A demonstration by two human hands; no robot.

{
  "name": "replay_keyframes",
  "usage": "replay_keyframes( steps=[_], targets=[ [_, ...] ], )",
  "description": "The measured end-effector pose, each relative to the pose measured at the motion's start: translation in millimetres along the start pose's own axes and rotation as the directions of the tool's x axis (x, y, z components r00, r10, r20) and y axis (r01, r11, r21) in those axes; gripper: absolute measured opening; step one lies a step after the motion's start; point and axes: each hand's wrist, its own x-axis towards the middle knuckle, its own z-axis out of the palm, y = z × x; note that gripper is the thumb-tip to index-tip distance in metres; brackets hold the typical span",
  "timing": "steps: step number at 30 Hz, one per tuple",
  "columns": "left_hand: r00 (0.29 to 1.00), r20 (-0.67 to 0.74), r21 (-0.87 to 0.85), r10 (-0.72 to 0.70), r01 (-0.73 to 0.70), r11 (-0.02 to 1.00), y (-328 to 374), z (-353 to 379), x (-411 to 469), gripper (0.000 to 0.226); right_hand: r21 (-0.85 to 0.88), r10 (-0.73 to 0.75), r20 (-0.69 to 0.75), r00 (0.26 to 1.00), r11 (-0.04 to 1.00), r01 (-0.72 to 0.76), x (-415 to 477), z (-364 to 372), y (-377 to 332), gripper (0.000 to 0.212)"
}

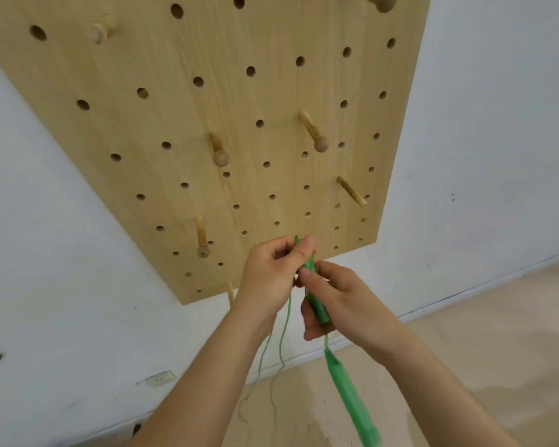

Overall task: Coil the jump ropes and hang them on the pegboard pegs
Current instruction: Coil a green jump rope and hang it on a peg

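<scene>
**Hands gathering green jump rope (347, 390), nothing hung yet**

Both hands meet at lower centre of the frame, just under the bottom edge of the pegboard (207, 43). Left hand (267, 272) has its fingers curled, with thumb and forefinger pinching the thin cord (296, 241) that pokes up above them. Right hand (346, 301) is wrapped round one handle (318, 306), thumb pressing near its upper end. Second handle (357, 406) dangles free below the right hand, slanting toward bottom centre-right, and is blurred.

Slack cord hangs from the left hand in a couple of loose wavy strands down toward the floor (481, 350). No neat loops are visible, and I can't tell how many strands the left hand holds.

Every one of the pegs (315, 133) in view is bare: centre, right, lower left, upper left, top right corner. White wall (62, 253) lies behind, with a socket (160, 379) low at the left.

Progress looks early. Handles seem to be brought together, but the coil is barely begun. Still left are looping up the slack, securing it and hooking it over a peg. Only one rope shows, so I can't tell whether others remain.
</scene>
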Motion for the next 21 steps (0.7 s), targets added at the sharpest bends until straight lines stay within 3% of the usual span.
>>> replay_keyframes(
  steps=[2, 3, 4, 6, 7, 9, 10, 11, 12, 13, 15, 16, 19, 21],
  targets=[
    [0.995, -0.037, 0.149, 0.094, -0.088, 0.985, -2.7, -2.8, -0.3, 0.035, -0.253, -0.095, -0.042, 0.995, 0.964, 0.081, 4.1, -0.6, 6.4, 0.027],
    [0.977, -0.052, 0.324, 0.207, -0.180, 0.929, -5.0, -2.9, -0.4, 0.036, -0.413, -0.175, -0.074, 0.982, 0.901, 0.130, 7.3, -1.2, 11.5, 0.031],
    [0.938, -0.044, 0.525, 0.343, -0.270, 0.807, -6.9, -1.8, -1.3, 0.037, -0.526, -0.256, -0.118, 0.959, 0.836, 0.159, 10.3, -0.4, 16.3, 0.036],
    [0.848, 0.020, 0.717, 0.529, -0.381, 0.583, -10.5, 2.0, -3.1, 0.033, -0.516, -0.347, -0.253, 0.903, 0.838, 0.177, 12.9, 2.3, 23.1, 0.038],
    [0.843, 0.026, 0.715, 0.537, -0.391, 0.579, -12.7, 3.9, -2.8, 0.030, -0.362, -0.309, -0.322, 0.895, 0.914, 0.185, 12.8, 2.3, 21.9, 0.035],
    [0.925, -0.071, 0.511, 0.372, -0.287, 0.810, -13.9, 0.6, 1.7, 0.025, 0.144, -0.077, -0.354, 0.932, 0.980, 0.136, 14.2, -0.1, 11.6, 0.030],
    [0.969, -0.115, 0.292, 0.218, -0.177, 0.940, -13.6, -2.7, 3.0, 0.025, 0.371, 0.018, -0.316, 0.949, 0.922, 0.106, 14.8, -5.5, 4.7, 0.028],
    [0.993, -0.111, 0.037, 0.052, -0.048, 0.998, -14.1, -5.3, 1.2, 0.024, 0.539, 0.079, -0.269, 0.960, 0.838, 0.082, 18.2, -13.1, 0.5, 0.026],
    [0.996, -0.058, -0.159, -0.073, 0.063, 0.985, -15.9, -6.8, -2.9, 0.024, 0.687, 0.124, -0.210, 0.970, 0.725, 0.056, 23.5, -20.5, -4.4, 0.026],
    [0.991, 0.010, -0.249, -0.137, 0.135, 0.959, -19.1, -5.4, -9.4, 0.024, 0.807, 0.152, -0.140, 0.978, 0.590, 0.024, 30.0, -26.4, -9.3, 0.026],
    [0.972, 0.152, -0.265, -0.178, 0.213, 0.940, -26.3, 5.1, -25.7, 0.032, 0.927, 0.179, -0.040, 0.983, 0.374, -0.031, 47.1, -33.0, -15.5, 0.028],
    [0.961, 0.208, -0.263, -0.185, 0.237, 0.935, -27.9, 11.0, -33.4, 0.033, 0.945, 0.183, -0.024, 0.983, 0.325, -0.038, 54.0, -33.9, -17.5, 0.028],
    [0.966, 0.199, -0.256, -0.167, 0.216, 0.942, -28.7, 20.5, -40.8, 0.014, 0.944, 0.215, -0.079, 0.973, 0.329, 0.004, 67.3, -30.4, -21.2, 0.026],
    [0.983, 0.128, -0.163, -0.131, 0.151, 0.975, -25.3, 20.2, -41.1, 0.008, 0.883, 0.237, -0.168, 0.957, 0.468, 0.039, 67.8, -27.5, -21.6, 0.024]
  ],
)
